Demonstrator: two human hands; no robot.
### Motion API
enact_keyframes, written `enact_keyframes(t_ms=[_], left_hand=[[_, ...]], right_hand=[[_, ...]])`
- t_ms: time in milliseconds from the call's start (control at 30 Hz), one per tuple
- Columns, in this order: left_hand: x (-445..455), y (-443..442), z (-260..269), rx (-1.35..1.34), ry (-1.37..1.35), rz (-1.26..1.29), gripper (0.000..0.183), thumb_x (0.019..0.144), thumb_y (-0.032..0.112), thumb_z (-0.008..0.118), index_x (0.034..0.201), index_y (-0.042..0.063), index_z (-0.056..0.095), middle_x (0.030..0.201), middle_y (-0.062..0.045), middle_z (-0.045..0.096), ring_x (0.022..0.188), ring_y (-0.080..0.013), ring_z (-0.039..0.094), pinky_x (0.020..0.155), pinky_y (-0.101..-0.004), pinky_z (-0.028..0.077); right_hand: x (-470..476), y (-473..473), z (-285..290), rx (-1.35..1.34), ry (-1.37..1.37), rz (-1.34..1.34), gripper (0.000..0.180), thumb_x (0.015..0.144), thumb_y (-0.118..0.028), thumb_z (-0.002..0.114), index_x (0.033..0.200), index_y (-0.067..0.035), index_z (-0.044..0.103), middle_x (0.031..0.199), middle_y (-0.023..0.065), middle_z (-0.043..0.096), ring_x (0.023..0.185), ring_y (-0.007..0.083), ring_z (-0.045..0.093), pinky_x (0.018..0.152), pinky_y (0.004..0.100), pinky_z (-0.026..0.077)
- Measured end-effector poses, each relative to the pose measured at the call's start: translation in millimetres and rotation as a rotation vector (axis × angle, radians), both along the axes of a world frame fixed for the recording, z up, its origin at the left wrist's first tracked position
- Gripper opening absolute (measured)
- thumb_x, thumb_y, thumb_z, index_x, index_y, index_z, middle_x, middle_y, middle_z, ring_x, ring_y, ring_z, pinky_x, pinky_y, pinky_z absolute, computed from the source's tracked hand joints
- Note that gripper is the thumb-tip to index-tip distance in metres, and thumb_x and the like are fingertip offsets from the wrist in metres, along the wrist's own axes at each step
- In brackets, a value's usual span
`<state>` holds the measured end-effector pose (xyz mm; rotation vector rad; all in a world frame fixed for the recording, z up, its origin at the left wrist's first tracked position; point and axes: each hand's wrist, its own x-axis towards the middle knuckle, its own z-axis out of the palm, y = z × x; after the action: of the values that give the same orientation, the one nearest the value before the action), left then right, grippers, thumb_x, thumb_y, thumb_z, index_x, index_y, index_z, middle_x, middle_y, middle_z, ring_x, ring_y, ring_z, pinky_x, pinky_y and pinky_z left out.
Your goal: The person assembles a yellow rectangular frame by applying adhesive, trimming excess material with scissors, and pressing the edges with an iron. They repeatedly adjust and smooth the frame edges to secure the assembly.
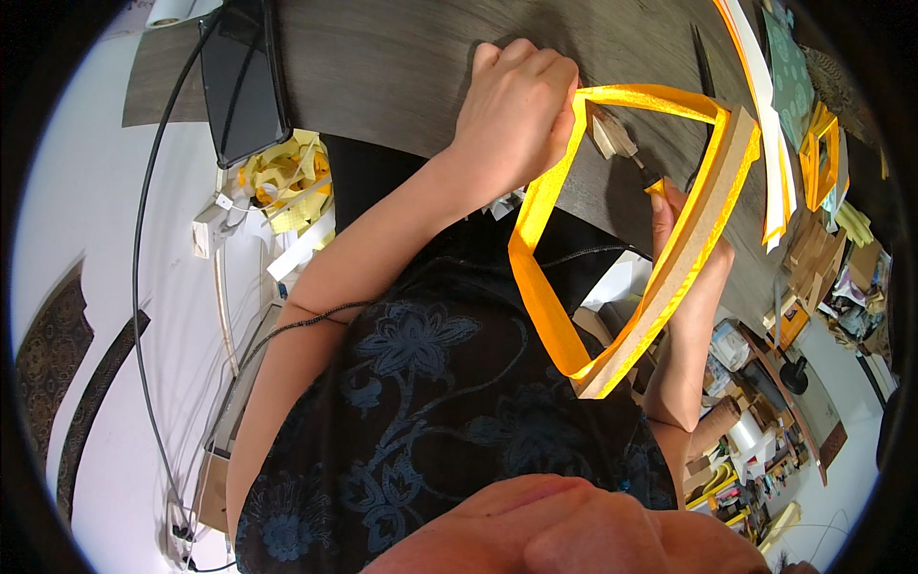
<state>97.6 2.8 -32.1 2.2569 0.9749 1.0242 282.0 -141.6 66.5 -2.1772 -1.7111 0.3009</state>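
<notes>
My left hand (518,107) is closed around the upper left corner of a many-sided frame (552,308), which is covered in golden-yellow patterned material. A bare brown cardboard strip (667,301) runs along the frame's right side. Behind the frame, my right hand (667,215) grips a hand tool (652,179) with a black-and-yellow handle and thin metal shaft. The shaft points at a small pale wooden piece (610,136), seen through the frame's opening. Whether they touch is unclear. The frame hides part of my right hand.
A grey wood-grain table (373,79) lies before me. At its left stands a black panel (247,86) with a cable, above yellow paper scraps (294,179). White and orange strips (774,158), a small yellow frame (817,154) and wooden pieces (810,265) sit at right.
</notes>
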Motion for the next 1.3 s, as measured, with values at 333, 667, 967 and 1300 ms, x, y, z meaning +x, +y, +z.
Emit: enact_keyframes(t_ms=[333,667,967,1300], left_hand=[[-1,-2,0,-0.043,0.039,-0.019,0.013,0.081,0.01,0.072,0.092,0.004,0.068,0.092,-0.008,0.069,0.091,-0.0264,0.062,0.086,-0.0414,0.041],[1,-2,-1,-0.01,0.033,0.005,0.013,0.081,0.01,0.072,0.093,0.004,0.068,0.092,-0.008,0.069,0.092,-0.026,0.063,0.086,-0.0412,0.041],[0,-3,-1,-0.029,0.04,-0.004,0.013,0.08,0.008,0.072,0.091,0.004,0.069,0.09,-0.008,0.069,0.091,-0.0261,0.063,0.086,-0.0417,0.041],[0,-1,-1,-0.016,0.001,0.006,0.011,0.078,0.007,0.073,0.088,0.004,0.068,0.089,-0.008,0.069,0.09,-0.0261,0.063,0.085,-0.0415,0.041]], right_hand=[[-4,6,4,-0.033,0.042,0.014,0.019,0.083,-0.002,0.077,0.102,-0.002,0.074,0.075,0.0171,0.069,0.063,0.0282,0.069,0.059,0.0353,0.053],[-8,12,11,-0.05,-0.023,0.06,0.02,0.08,-0.005,0.079,0.098,-0.003,0.073,0.074,0.0162,0.068,0.064,0.0315,0.069,0.058,0.0385,0.052],[-15,7,10,-0.07,-0.112,0.056,0.018,0.079,-0.009,0.079,0.095,-0.005,0.072,0.077,0.0143,0.068,0.065,0.0353,0.068,0.059,0.043,0.054],[-19,6,10,-0.066,-0.197,0.065,0.016,0.08,-0.011,0.079,0.094,-0.005,0.071,0.075,0.0134,0.067,0.065,0.0354,0.068,0.059,0.0433,0.054]])
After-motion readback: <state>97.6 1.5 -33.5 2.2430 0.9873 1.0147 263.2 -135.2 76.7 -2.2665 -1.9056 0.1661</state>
